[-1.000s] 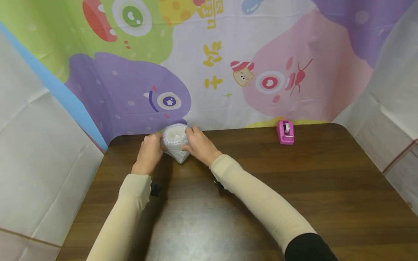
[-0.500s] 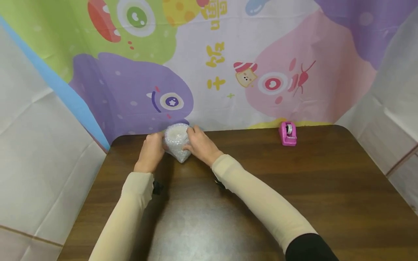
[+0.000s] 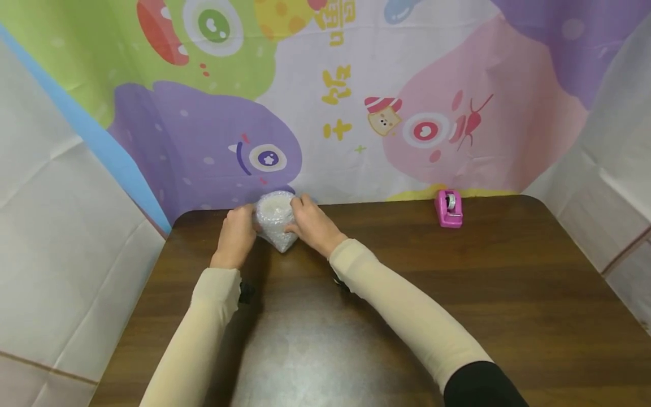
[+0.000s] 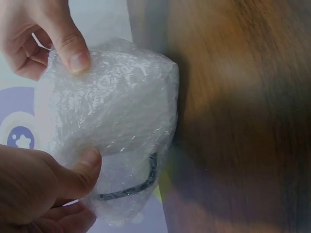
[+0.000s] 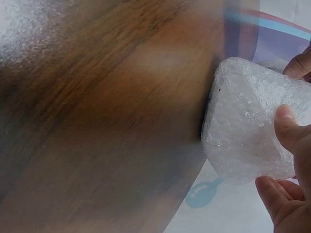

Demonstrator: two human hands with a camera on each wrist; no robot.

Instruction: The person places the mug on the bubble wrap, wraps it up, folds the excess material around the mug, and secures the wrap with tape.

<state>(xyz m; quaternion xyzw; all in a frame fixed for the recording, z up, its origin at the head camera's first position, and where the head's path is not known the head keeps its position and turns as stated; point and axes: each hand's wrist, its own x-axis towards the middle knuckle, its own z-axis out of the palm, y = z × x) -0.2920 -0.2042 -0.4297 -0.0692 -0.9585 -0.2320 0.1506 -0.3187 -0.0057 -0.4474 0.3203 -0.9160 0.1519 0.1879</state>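
Observation:
A white cup (image 3: 274,225) wrapped in bubble wrap stands at the back of the table, left of centre, its round top facing up in the head view. My left hand (image 3: 235,237) grips its left side. From the right, my right hand (image 3: 316,227) holds it with the thumb on the near face and the fingers around the far side. In the left wrist view, a curved dark strip (image 4: 129,192), like a handle's edge, shows through the clear bubble wrap (image 4: 116,92) beside my left thumb. The wrap narrows to a pointed fold toward me.
A pink tape dispenser (image 3: 450,209) with a roll in it stands near the back edge, right of centre. A cartoon-printed cloth (image 3: 346,175) hangs right behind the brown wooden table (image 3: 432,282). Pale panels (image 3: 66,226) border the left and right sides.
The head view has shifted slightly, so everything sits a little further right in it. Both hands keep the same hold on the wrapped cup, which has barely moved.

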